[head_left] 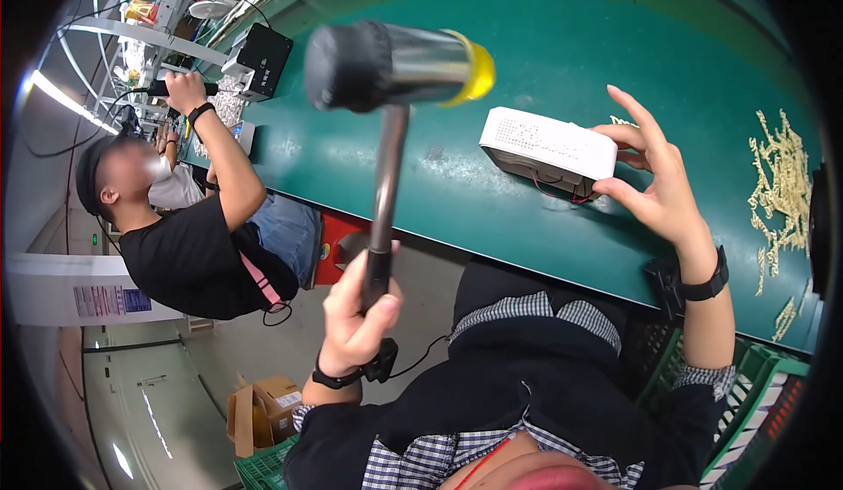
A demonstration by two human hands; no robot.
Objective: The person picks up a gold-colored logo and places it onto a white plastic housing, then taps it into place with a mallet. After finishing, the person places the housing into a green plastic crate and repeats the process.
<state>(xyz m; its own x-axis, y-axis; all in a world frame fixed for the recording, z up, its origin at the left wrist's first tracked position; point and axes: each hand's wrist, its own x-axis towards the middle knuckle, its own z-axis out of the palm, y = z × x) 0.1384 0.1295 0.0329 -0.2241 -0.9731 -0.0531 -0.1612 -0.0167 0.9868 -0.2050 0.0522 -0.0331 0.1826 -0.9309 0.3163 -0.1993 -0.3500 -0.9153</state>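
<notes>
My left hand (358,313) is closed round the dark grip of a mallet (386,183), which is raised upright. The mallet has one black face and one yellow face on a shiny metal head, slightly blurred. Right of the mallet, a white plastic housing (551,141) with small perforations stands on the green bench. Its near side is open and dark, with red and black wires (555,193) showing. My right hand (654,169) grips the housing's right end, thumb at the near edge and some fingers behind it, the index finger raised off it.
Many small cream-coloured pieces (780,187) lie heaped on the bench (369,169) at the right. At left, a co-worker (189,235) holds a black tool beside a black box (263,58). A green crate (764,367) stands below right; a cardboard box (263,411) is at lower left.
</notes>
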